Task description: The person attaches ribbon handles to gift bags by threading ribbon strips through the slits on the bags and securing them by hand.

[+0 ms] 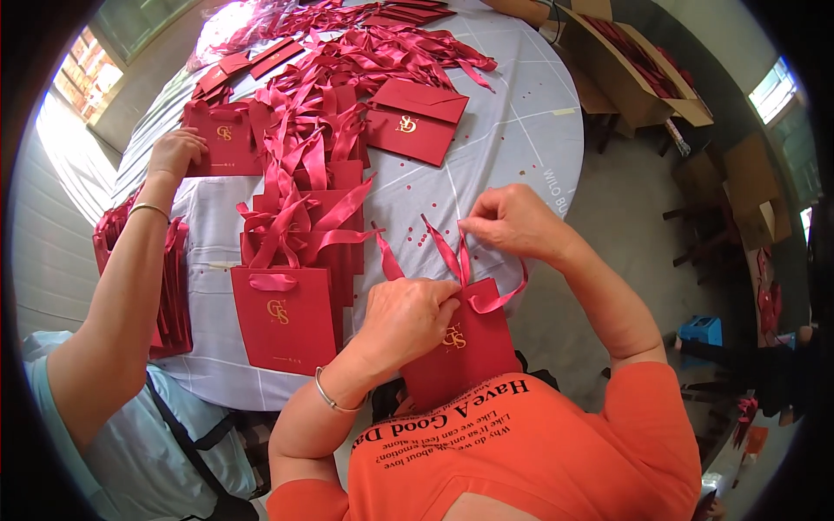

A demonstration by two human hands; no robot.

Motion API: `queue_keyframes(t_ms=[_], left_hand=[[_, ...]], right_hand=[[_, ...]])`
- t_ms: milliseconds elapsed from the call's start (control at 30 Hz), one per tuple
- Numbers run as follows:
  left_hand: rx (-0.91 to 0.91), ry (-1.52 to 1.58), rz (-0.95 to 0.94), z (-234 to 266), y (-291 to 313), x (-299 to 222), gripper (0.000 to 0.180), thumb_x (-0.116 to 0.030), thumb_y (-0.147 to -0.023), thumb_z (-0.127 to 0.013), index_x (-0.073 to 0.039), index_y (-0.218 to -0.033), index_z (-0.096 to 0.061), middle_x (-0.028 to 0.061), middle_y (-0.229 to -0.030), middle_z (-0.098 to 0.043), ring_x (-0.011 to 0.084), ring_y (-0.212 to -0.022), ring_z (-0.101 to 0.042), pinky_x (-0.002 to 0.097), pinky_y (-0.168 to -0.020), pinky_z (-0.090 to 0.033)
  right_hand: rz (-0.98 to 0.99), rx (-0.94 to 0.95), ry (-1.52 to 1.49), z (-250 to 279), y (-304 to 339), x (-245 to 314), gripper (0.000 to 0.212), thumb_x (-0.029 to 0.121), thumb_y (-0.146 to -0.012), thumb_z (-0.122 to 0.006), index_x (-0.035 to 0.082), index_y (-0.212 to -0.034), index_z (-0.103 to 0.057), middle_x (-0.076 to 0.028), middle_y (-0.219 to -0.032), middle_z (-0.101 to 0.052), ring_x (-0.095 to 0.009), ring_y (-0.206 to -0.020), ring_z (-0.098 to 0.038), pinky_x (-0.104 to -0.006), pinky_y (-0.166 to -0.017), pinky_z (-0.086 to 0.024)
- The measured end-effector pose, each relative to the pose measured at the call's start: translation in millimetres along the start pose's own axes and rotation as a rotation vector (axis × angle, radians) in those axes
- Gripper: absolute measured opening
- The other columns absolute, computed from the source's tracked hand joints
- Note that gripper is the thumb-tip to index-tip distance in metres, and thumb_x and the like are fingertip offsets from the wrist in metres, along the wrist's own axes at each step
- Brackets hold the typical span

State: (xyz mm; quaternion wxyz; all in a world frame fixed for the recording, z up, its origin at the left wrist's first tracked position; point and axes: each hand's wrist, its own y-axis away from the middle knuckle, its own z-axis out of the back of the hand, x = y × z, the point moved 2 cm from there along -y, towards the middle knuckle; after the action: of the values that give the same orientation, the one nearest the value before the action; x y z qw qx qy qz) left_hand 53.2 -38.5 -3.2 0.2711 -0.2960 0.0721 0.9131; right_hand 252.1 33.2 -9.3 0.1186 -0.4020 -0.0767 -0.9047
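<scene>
Close to my body, a red paper gift bag (478, 343) with a gold emblem leans upright at the table's edge. My left hand (408, 317) is closed on the bag's top edge, where the ribbons come out. Above it, my right hand (512, 221) pinches a pink ribbon (463, 256) and pulls it up taut. Other ribbon ends curl loosely to either side of the bag. Left of my hands stands a row of similar bags, the front red bag (287, 326) having a short ribbon handle across its top.
A co-worker's hand (178, 152) touches another red bag (223, 139) at the left. Ribbons and bags pile up over the round table's cloth (521, 104). A flat red bag (419, 122) lies farther back. Open cardboard boxes (638, 61) stand to the right.
</scene>
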Motion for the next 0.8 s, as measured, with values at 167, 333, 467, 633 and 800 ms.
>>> queue_keyframes(t_ms=[167, 333, 467, 633, 800], left_hand=[[-0.024, 0.017, -0.010, -2.7, 0.5, 3.9, 0.018, -0.021, -0.082, -0.068, -0.012, -0.095, -0.075, 0.0135, -0.077, -0.069, 0.0326, -0.071, -0.067, 0.0416, -0.062, -0.053], [-0.025, 0.020, -0.064, -3.4, -1.1, 6.0, 0.018, -0.020, -0.081, -0.068, -0.012, -0.095, -0.076, 0.0136, -0.075, -0.068, 0.0325, -0.067, -0.066, 0.0417, -0.060, -0.052], [-0.032, 0.012, -0.103, -4.3, -1.6, 8.1, 0.018, -0.020, -0.081, -0.067, -0.011, -0.095, -0.076, 0.0138, -0.072, -0.068, 0.0327, -0.066, -0.066, 0.0423, -0.059, -0.051], [-0.003, 0.018, -0.089, -3.5, -1.2, 7.6, 0.019, -0.020, -0.080, -0.067, -0.012, -0.095, -0.076, 0.0146, -0.070, -0.066, 0.0328, -0.065, -0.065, 0.0421, -0.058, -0.051], [-0.009, 0.031, -0.085, -4.2, -1.9, 6.0, 0.020, -0.020, -0.080, -0.067, -0.011, -0.095, -0.076, 0.0150, -0.072, -0.067, 0.0330, -0.066, -0.066, 0.0418, -0.060, -0.051]], right_hand=[[0.001, 0.079, 0.283, -9.2, -4.7, 17.7, 0.027, 0.023, -0.081, -0.073, -0.002, -0.073, -0.069, -0.011, -0.065, -0.066, -0.016, -0.057, -0.060, -0.0305, -0.056, -0.048], [0.057, -0.013, 0.048, -17.0, -7.2, 14.7, 0.025, 0.025, -0.080, -0.073, 0.001, -0.075, -0.069, -0.013, -0.069, -0.067, -0.025, -0.059, -0.064, -0.0350, -0.057, -0.049], [0.176, -0.146, 0.171, -29.2, -14.2, 15.3, 0.023, 0.025, -0.080, -0.073, 0.003, -0.077, -0.069, -0.014, -0.072, -0.068, -0.028, -0.063, -0.065, -0.0366, -0.059, -0.050], [0.175, -0.148, 0.143, -35.3, -22.0, 8.6, 0.024, 0.026, -0.081, -0.073, 0.003, -0.077, -0.069, -0.014, -0.073, -0.068, -0.029, -0.066, -0.066, -0.0368, -0.061, -0.050], [0.131, -0.129, 0.133, -29.4, -17.8, 12.1, 0.023, 0.026, -0.082, -0.073, 0.003, -0.082, -0.070, -0.013, -0.075, -0.069, -0.025, -0.066, -0.066, -0.0351, -0.061, -0.050]])
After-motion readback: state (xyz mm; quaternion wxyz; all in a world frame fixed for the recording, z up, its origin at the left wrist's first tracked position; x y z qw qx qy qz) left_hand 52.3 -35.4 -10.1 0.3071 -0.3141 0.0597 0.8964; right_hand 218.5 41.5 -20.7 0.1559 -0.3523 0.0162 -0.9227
